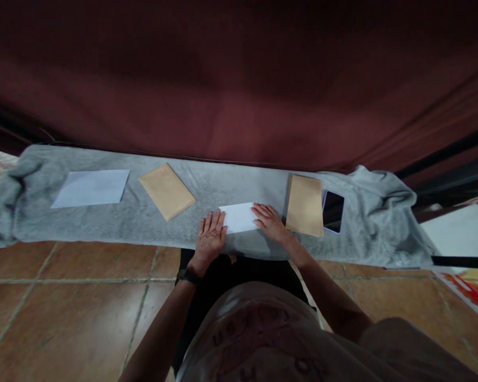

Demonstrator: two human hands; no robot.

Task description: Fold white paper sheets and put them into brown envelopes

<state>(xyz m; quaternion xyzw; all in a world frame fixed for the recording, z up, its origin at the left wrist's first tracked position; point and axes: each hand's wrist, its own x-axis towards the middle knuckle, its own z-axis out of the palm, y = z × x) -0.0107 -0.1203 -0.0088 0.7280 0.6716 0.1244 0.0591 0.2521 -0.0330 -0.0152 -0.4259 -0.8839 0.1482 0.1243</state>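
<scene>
A small white sheet, perhaps folded paper, (239, 217) lies on the grey cloth (239, 183) in front of me. My left hand (211, 233) rests flat at its left edge, fingers extended. On its right edge lies my right hand (269, 220), the fingers stretched out over the paper. Neither hand grips anything. Left of my left hand is a tan envelope stack (167, 191), set at an angle. Another tan envelope stack (305, 205) sits to the right of my right hand.
A larger white paper stack (92, 188) lies at the left on the cloth. Beside the right envelopes is a dark-screened phone (333, 211). White paper (462, 231) shows beyond the cloth at far right. A dark red curtain (239, 116) hangs behind.
</scene>
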